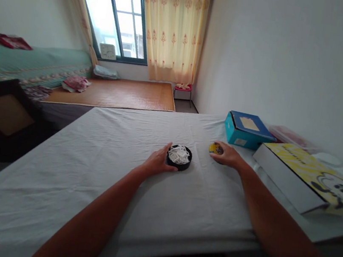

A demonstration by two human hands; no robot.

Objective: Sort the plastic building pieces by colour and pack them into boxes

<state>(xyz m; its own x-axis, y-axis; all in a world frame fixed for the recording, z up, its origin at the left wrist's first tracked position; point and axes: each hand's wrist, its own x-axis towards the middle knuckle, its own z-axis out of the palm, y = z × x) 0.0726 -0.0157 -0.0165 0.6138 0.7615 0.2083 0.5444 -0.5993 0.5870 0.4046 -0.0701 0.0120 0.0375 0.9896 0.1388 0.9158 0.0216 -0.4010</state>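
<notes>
On the white cloth stands a shallow round black container (171, 163), filled with a tangle of small white pieces (179, 154) whose kind I cannot make out. My left hand (158, 159) grips its left side, with the thumb at the near rim and the fingers at the far edge. To the right, my right hand (228, 155) is closed around a round yellow lid-like disc (215, 149) with a dark printed middle. The disc is low at the cloth; whether it touches is unclear. My palm and fingers cover its right part.
A blue box (248, 129) and a long yellow-and-white box with a cartoon figure (299, 177) lie on the right of the white-clothed table (105, 157). A clear plastic case (292, 137) is behind them by the wall. Beyond is a bed (131, 92); a dark cabinet (2, 116) stands left.
</notes>
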